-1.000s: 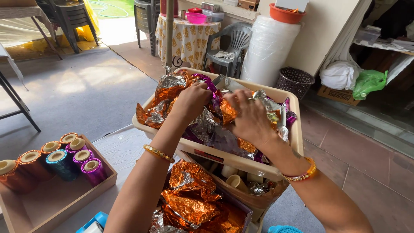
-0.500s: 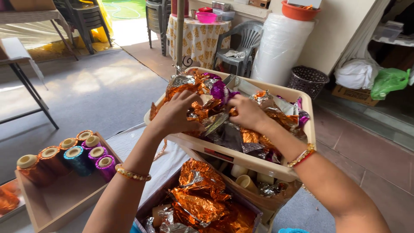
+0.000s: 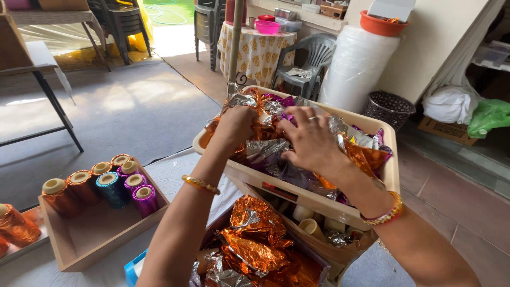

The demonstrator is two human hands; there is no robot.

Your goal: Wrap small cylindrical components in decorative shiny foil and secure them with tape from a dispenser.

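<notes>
A beige plastic crate (image 3: 297, 192) is heaped with crumpled foil (image 3: 366, 154) in orange, silver and purple. My left hand (image 3: 236, 125) is buried in the foil at the crate's far left, fingers curled around an orange and silver wad. My right hand (image 3: 308, 141) presses on the pile in the middle, fingers spread and bent over the foil, a ring on one finger. Both wrists wear bangles. Below the crate lies a second heap of orange foil (image 3: 255, 239) in a lower box, with cardboard tubes (image 3: 311, 226) beside it.
A wooden tray (image 3: 87, 239) at the left holds several spools (image 3: 114, 186) of orange, teal and purple foil. Beyond stand a white wrapped roll (image 3: 353, 66), a dark basket (image 3: 389, 109), a grey plastic chair (image 3: 311, 61), a cloth-covered table (image 3: 257, 50) and a folding table (image 3: 37, 74).
Both hands have shifted toward the left part of the crate and closer together on the foil. The view has swung slightly to the right.
</notes>
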